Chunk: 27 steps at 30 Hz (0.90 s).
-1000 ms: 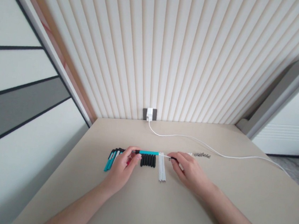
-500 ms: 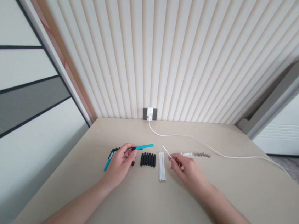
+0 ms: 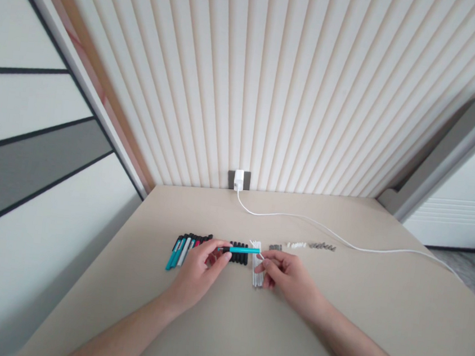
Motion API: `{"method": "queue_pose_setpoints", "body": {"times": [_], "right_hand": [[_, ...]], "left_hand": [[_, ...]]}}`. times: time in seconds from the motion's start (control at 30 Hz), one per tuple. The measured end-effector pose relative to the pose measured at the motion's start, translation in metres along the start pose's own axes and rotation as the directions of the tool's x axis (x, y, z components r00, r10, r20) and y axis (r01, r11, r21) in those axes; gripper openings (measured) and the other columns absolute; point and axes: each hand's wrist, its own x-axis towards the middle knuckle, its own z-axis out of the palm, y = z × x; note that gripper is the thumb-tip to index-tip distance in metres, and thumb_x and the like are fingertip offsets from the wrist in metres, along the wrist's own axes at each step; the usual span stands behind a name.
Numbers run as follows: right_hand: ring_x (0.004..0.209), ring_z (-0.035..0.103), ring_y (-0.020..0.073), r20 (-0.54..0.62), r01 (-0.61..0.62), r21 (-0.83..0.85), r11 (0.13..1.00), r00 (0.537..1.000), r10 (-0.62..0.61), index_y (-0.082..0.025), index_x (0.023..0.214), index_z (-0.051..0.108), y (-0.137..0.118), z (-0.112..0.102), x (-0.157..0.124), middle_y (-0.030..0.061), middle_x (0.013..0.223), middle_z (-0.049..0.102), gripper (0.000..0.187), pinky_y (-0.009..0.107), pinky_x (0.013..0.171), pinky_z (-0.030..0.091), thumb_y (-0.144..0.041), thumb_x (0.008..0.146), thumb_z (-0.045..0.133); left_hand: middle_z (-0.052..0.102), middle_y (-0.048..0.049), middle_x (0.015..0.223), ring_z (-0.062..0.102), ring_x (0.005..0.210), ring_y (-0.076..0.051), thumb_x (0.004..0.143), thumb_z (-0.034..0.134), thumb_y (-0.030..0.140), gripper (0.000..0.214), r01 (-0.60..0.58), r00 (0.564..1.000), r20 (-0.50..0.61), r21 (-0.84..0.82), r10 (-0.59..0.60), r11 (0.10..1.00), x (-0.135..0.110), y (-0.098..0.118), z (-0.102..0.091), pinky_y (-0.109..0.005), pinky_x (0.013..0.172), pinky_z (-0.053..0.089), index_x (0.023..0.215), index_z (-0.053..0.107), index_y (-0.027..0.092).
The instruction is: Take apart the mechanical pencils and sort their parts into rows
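Observation:
My left hand point(image 3: 200, 265) is closed on the black end of a teal pen barrel point(image 3: 244, 250), which points right, level above the table. Between the fingertips of my right hand point(image 3: 287, 271) is a thin white pen refill point(image 3: 261, 256), slanting at the barrel's right end. The two meet or overlap there; whether the refill sits inside is too small to tell. Beneath them lie a row of black pen grips point(image 3: 239, 258) and a bundle of white refills point(image 3: 257, 277). Beside my left hand, several teal, white and red pen barrels point(image 3: 177, 254) with black ends are lined up, partly covered.
Right of the refills are small grey pieces point(image 3: 275, 247), small white pieces point(image 3: 296, 245) and a row of small grey-brown parts point(image 3: 322, 246). A white charger point(image 3: 238, 180) is plugged into the wall, its cable point(image 3: 337, 236) running right across the beige table point(image 3: 221, 329).
My left hand has moved right and slightly down with the teal barrel, now levelled. My right hand has shifted left, bringing the refill to the barrel's end.

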Motion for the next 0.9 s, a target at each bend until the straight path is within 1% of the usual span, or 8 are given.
{"method": "queue_pose_setpoints", "body": {"times": [0.07, 0.17, 0.23, 0.37, 0.47, 0.6, 0.73, 0.9], "right_hand": [[0.051, 0.058, 0.0094, -0.023, 0.013, 0.047, 0.999, 1.0, -0.012, -0.013, 0.1, 0.061, -0.001, -0.001, 0.0, 0.0063, 0.085, 0.07, 0.032, 0.025, 0.051, 0.045, -0.041, 0.084, 0.056], [0.049, 0.058, 0.0087, -0.05, 0.026, 0.124, 0.992, 0.999, -0.02, -0.018, 0.117, 0.052, -0.004, -0.003, -0.001, 0.0028, 0.088, 0.068, 0.042, 0.025, 0.049, 0.046, -0.042, 0.083, 0.058], [0.048, 0.058, 0.0085, -0.04, 0.017, 0.14, 0.99, 0.999, -0.012, -0.02, 0.122, 0.051, -0.005, -0.003, -0.002, 0.0016, 0.087, 0.067, 0.047, 0.025, 0.048, 0.046, -0.043, 0.083, 0.058], [0.048, 0.057, 0.0074, 0.008, -0.015, 0.156, 0.988, 1.0, 0.014, -0.017, 0.111, 0.063, -0.004, 0.0, -0.003, 0.004, 0.091, 0.065, 0.044, 0.024, 0.048, 0.045, -0.049, 0.081, 0.06], [0.049, 0.057, 0.007, 0.032, -0.024, 0.18, 0.983, 0.999, 0.018, -0.016, 0.109, 0.067, -0.002, 0.001, -0.002, 0.0043, 0.091, 0.066, 0.045, 0.024, 0.05, 0.045, -0.05, 0.079, 0.064], [0.048, 0.054, 0.0065, 0.059, -0.071, 0.163, 0.984, 0.996, 0.062, -0.014, 0.102, 0.069, -0.001, 0.002, -0.001, 0.0017, 0.076, 0.066, 0.042, 0.021, 0.048, 0.041, -0.048, 0.078, 0.067], [0.045, 0.05, 0.0066, 0.083, -0.095, 0.113, 0.989, 0.993, 0.085, -0.013, 0.095, 0.07, 0.0, 0.008, 0.0, -0.0027, 0.06, 0.059, 0.038, 0.02, 0.045, 0.036, -0.046, 0.076, 0.068], [0.044, 0.05, 0.0069, 0.089, -0.103, 0.117, 0.988, 0.992, 0.093, -0.013, 0.088, 0.07, 0.0, 0.015, -0.001, -0.0037, 0.057, 0.057, 0.034, 0.02, 0.045, 0.036, -0.044, 0.074, 0.069]], "left_hand": [[0.069, -0.0013, 0.089, 0.061, 0.07, -0.014, 0.088, 0.055, 0.036, 0.023, -0.007, 1.0, -0.002, 0.014, 0.007, 1.0, 0.0, -0.001, 0.001, -0.024, 0.065, 0.047, 0.102, 0.066, 0.021], [0.068, -0.0001, 0.088, 0.061, 0.071, -0.013, 0.089, 0.055, 0.037, 0.023, -0.011, 1.0, 0.0, 0.025, 0.011, 1.0, -0.001, -0.001, 0.001, -0.023, 0.066, 0.047, 0.102, 0.066, 0.022], [0.068, 0.0004, 0.086, 0.06, 0.07, -0.013, 0.089, 0.055, 0.037, 0.022, -0.016, 1.0, 0.002, 0.032, 0.016, 0.999, -0.001, 0.0, 0.001, -0.023, 0.066, 0.047, 0.102, 0.066, 0.022], [0.068, 0.0005, 0.083, 0.06, 0.069, -0.013, 0.09, 0.055, 0.036, 0.022, -0.046, 0.999, 0.01, 0.061, 0.045, 0.997, -0.001, 0.002, -0.001, -0.023, 0.065, 0.047, 0.102, 0.066, 0.022], [0.068, 0.0006, 0.084, 0.06, 0.07, -0.013, 0.09, 0.055, 0.035, 0.021, -0.069, 0.998, 0.008, 0.092, 0.068, 0.993, -0.001, 0.004, -0.002, -0.023, 0.067, 0.047, 0.103, 0.066, 0.022], [0.069, 0.0004, 0.086, 0.06, 0.07, -0.013, 0.09, 0.055, 0.034, 0.024, -0.096, 0.995, 0.005, 0.108, 0.096, 0.989, -0.003, 0.004, -0.002, -0.023, 0.068, 0.048, 0.109, 0.065, 0.023], [0.069, -0.0018, 0.095, 0.061, 0.074, -0.014, 0.091, 0.054, 0.033, 0.026, -0.155, 0.988, 0.004, 0.11, 0.155, 0.982, -0.006, 0.003, -0.001, -0.025, 0.076, 0.049, 0.113, 0.064, 0.023], [0.068, -0.0045, 0.104, 0.062, 0.085, -0.016, 0.093, 0.051, 0.03, 0.031, -0.19, 0.982, 0.021, 0.102, 0.189, 0.977, -0.007, 0.003, -0.001, -0.026, 0.08, 0.049, 0.122, 0.06, 0.024]]}}
